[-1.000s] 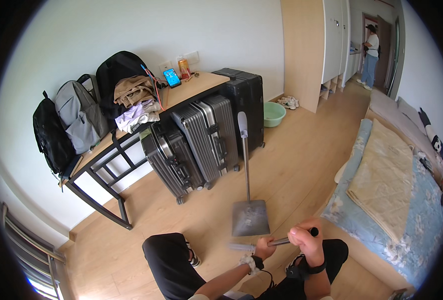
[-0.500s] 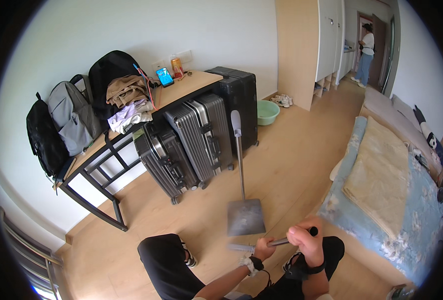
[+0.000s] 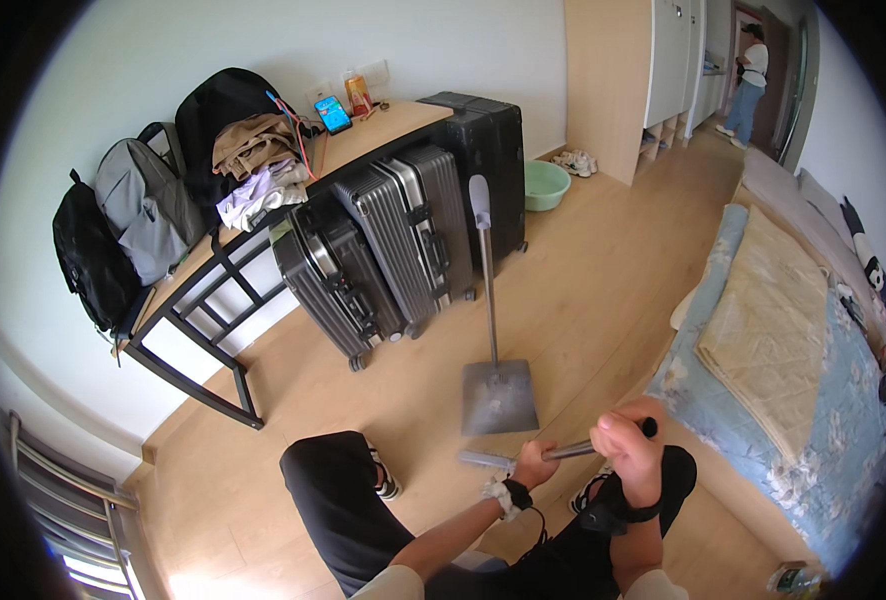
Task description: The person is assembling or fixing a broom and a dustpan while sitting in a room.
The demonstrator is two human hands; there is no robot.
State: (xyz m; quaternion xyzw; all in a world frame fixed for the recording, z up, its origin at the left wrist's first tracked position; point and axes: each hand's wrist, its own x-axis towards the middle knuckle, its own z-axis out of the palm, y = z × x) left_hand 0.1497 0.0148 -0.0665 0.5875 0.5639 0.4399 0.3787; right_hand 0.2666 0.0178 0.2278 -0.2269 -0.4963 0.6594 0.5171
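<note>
In front of me I hold a broom by its metal handle. My left hand (image 3: 534, 465) is closed round the lower part, near the narrow grey broom head (image 3: 486, 460). My right hand (image 3: 629, 446) grips the upper part, close to its black end. The broom head lies low over the wooden floor, just short of a grey dustpan (image 3: 500, 398); the bristles cannot be made out. The dustpan rests on the floor, its front edge toward me and its long handle upright, with nobody holding it. A pale smudge shows on its plate.
To the left are suitcases (image 3: 403, 235) beside a table (image 3: 388, 128) bearing backpacks, clothes and a phone (image 3: 332, 115). A green basin (image 3: 545, 187) and shoes (image 3: 576, 163) are farther back. On the right is a bed (image 3: 753, 480). Another person (image 3: 748, 85) stands by the far doorway.
My view has tilted down a little, so the room sits higher in the picture. Both hands keep their grip on the broom, which stays just short of the dustpan.
</note>
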